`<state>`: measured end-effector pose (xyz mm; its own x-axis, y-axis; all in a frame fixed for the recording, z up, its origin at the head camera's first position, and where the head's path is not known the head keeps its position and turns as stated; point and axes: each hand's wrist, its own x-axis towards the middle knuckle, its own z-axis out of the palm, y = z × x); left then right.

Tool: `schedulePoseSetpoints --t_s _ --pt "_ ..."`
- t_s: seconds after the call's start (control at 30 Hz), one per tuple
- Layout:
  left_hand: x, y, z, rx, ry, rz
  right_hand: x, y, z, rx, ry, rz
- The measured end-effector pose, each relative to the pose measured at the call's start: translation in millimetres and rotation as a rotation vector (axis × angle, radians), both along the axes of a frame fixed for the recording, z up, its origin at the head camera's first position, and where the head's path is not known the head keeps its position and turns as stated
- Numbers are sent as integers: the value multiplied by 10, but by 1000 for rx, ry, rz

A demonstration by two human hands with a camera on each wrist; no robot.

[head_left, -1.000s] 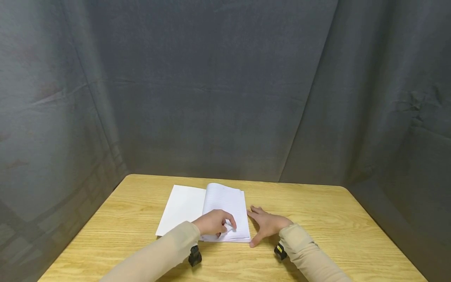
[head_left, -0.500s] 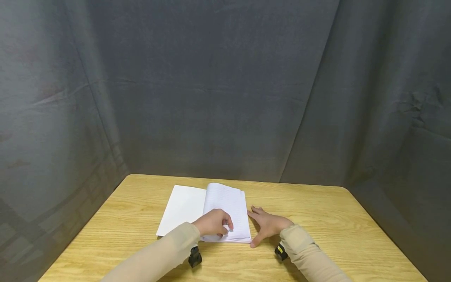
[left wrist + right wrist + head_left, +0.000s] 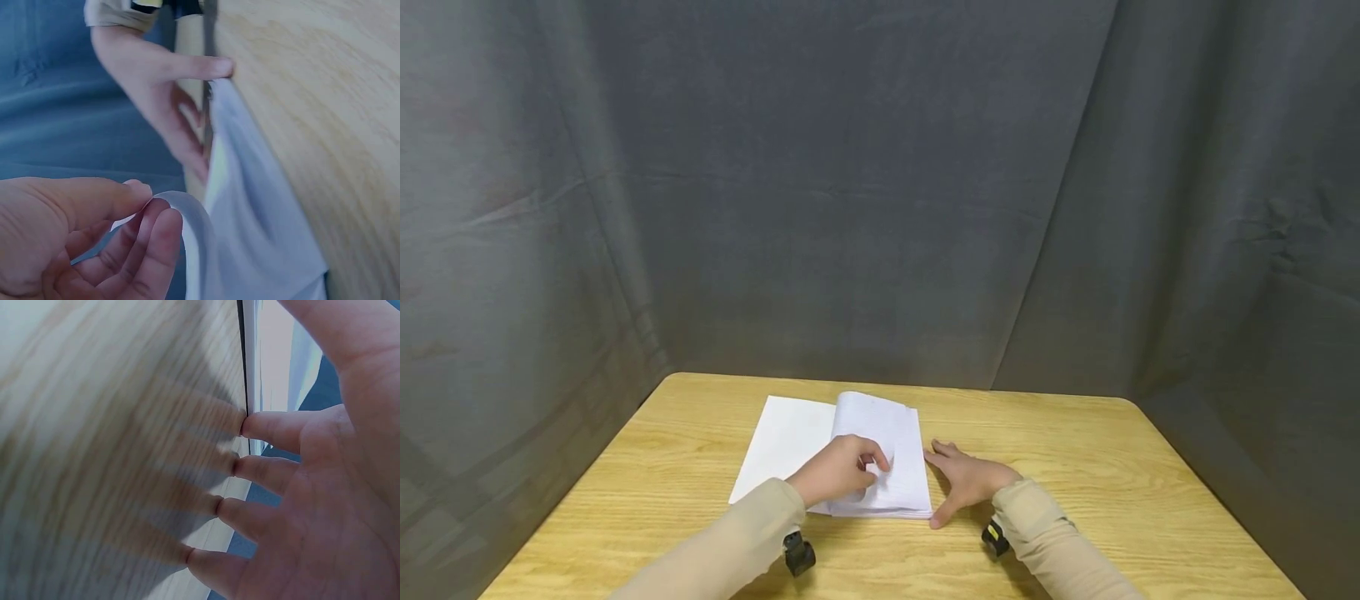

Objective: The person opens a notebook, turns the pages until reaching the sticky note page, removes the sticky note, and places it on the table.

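Note:
An open notebook (image 3: 912, 467) with lined white pages lies on the table, its blank white left side (image 3: 782, 437) flat. My left hand (image 3: 835, 471) is over the right-hand pages and pinches a page between thumb and fingers. Seen from the left wrist, that page (image 3: 199, 228) curls up from the pinch. My right hand (image 3: 972, 481) rests at the notebook's right edge with fingers spread. Its thumb is at the near right corner. In the right wrist view, the fingertips (image 3: 234, 465) touch the tabletop beside the notebook's edge.
The wooden table (image 3: 1075, 467) extends around the notebook on all sides. Grey curtains (image 3: 850, 208) hang behind it and along both sides. Each sleeve has a small black wrist camera (image 3: 798, 553) strapped at the cuff.
My left hand has shifted slightly left and up from the notebook, raising the pinched page. The right hand has stayed in place at the right edge.

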<state>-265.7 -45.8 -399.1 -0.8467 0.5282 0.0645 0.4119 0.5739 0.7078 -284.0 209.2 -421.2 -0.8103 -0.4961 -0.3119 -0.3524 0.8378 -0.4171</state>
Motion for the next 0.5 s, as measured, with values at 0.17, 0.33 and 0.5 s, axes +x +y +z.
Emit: schedulePoseSetpoints --t_s 0.17,0.33,0.5 --pt "63 -154 156 17 52 57 10 -4 21 3 1 -2" --pt "106 -356 281 42 105 117 22 -7 33 10 -2 4" --pt "139 -604 328 63 164 165 25 -6 21 10 -7 7"
